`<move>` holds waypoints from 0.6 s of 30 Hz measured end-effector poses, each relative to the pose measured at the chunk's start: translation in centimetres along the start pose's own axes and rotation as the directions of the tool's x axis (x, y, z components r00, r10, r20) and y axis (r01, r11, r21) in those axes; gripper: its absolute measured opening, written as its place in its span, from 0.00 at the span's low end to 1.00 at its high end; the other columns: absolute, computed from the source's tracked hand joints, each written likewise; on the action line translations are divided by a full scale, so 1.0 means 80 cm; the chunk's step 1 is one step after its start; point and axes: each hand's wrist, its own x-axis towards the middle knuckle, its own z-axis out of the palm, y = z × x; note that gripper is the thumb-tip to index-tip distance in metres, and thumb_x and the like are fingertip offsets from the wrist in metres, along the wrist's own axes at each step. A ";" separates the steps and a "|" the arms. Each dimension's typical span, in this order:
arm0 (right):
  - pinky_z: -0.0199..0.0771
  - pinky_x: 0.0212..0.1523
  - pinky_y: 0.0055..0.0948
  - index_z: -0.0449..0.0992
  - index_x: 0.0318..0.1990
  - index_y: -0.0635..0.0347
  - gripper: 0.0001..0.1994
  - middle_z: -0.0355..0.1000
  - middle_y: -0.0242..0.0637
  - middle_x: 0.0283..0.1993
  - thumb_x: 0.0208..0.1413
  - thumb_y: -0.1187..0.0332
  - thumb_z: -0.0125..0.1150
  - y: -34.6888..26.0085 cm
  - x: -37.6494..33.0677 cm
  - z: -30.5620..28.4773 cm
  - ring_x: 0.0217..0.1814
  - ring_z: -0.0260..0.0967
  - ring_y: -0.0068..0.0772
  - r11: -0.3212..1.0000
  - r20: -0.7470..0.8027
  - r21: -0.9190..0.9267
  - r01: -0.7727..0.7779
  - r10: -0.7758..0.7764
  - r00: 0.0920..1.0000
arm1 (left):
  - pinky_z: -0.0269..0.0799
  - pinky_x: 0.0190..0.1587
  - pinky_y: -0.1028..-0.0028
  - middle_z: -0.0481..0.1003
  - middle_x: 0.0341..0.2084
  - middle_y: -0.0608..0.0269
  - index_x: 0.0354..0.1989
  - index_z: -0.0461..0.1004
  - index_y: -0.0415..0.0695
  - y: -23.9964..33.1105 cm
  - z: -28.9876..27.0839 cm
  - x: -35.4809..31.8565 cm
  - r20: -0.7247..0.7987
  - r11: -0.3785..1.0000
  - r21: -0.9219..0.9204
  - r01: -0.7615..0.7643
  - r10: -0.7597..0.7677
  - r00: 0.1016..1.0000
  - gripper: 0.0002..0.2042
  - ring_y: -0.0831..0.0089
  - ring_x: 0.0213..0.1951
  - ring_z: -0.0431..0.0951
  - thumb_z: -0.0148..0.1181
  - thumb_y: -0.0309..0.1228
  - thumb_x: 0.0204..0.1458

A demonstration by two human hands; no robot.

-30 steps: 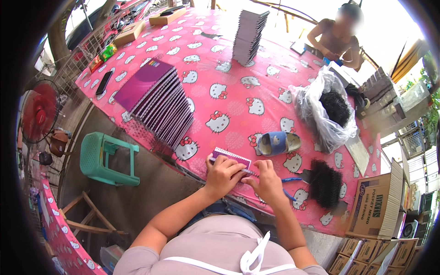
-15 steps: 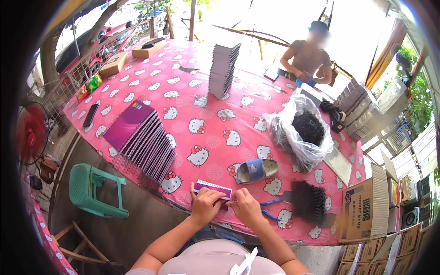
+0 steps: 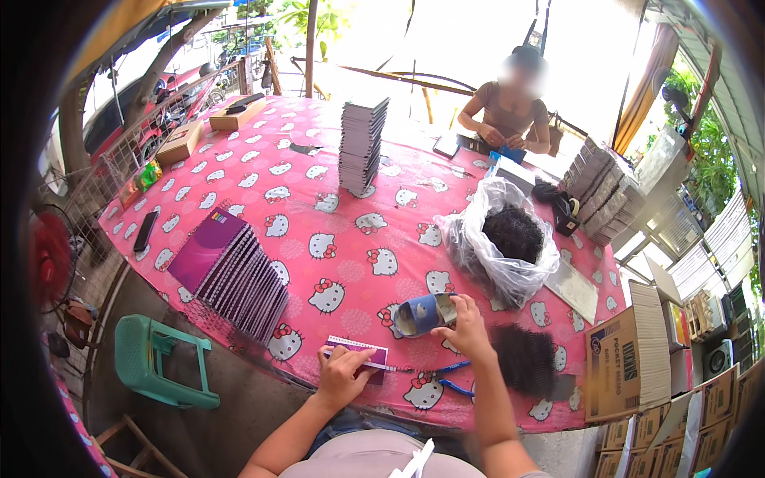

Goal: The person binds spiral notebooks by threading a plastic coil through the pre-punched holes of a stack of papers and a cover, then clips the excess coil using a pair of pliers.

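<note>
Since the earlier frame the right hand (image 3: 464,329) has left the small purple notebook (image 3: 356,352) and reached up to the blue roll (image 3: 425,313) lying on its side, fingers spread apart over its end, while the left hand (image 3: 344,373) stays pressed flat on the notebook at the near edge of the worktop (image 3: 239,171). A brown printed carton (image 3: 627,354) stands off the right edge, two flat brown boxes (image 3: 209,127) lie at the far left corner. The notebook is thin, rectangular, with a pale spiral edge.
</note>
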 end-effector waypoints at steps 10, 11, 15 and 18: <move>0.72 0.38 0.36 0.70 0.41 0.59 0.21 0.72 0.45 0.38 0.37 0.72 0.70 0.042 0.016 0.045 0.40 0.72 0.47 0.988 -0.117 0.151 -0.004 0.022 0.993 | 0.55 0.53 0.61 0.75 0.29 0.68 0.32 0.79 0.50 -0.008 0.005 0.004 -0.095 0.999 -0.007 -0.051 0.051 0.994 0.15 0.69 0.41 0.73 0.73 0.38 0.35; 0.72 0.35 0.36 0.70 0.38 0.60 0.17 0.72 0.45 0.36 0.38 0.73 0.68 0.032 0.011 0.046 0.37 0.73 0.45 0.969 -0.094 0.208 -0.136 0.159 0.983 | 0.55 0.53 0.61 0.75 0.29 0.68 0.31 0.78 0.50 -0.009 0.005 0.003 -0.105 0.998 0.007 -0.069 0.070 0.992 0.14 0.69 0.41 0.73 0.73 0.38 0.35; 0.70 0.32 0.28 0.68 0.34 0.61 0.13 0.71 0.38 0.30 0.41 0.76 0.66 -0.002 -0.023 0.038 0.31 0.70 0.30 0.761 0.158 0.617 -0.201 0.130 0.979 | 0.56 0.53 0.60 0.75 0.29 0.67 0.29 0.77 0.49 -0.010 0.005 0.001 -0.075 0.999 -0.008 -0.042 0.041 0.996 0.13 0.68 0.41 0.73 0.73 0.37 0.35; 0.69 0.33 0.26 0.70 0.38 0.61 0.16 0.72 0.33 0.31 0.40 0.76 0.68 -0.020 -0.038 0.027 0.33 0.68 0.23 0.773 0.282 0.615 -0.154 -0.034 0.959 | 0.56 0.53 0.60 0.75 0.29 0.67 0.28 0.77 0.49 -0.011 0.003 0.001 -0.056 0.998 -0.039 -0.045 0.043 0.997 0.13 0.69 0.41 0.74 0.73 0.37 0.35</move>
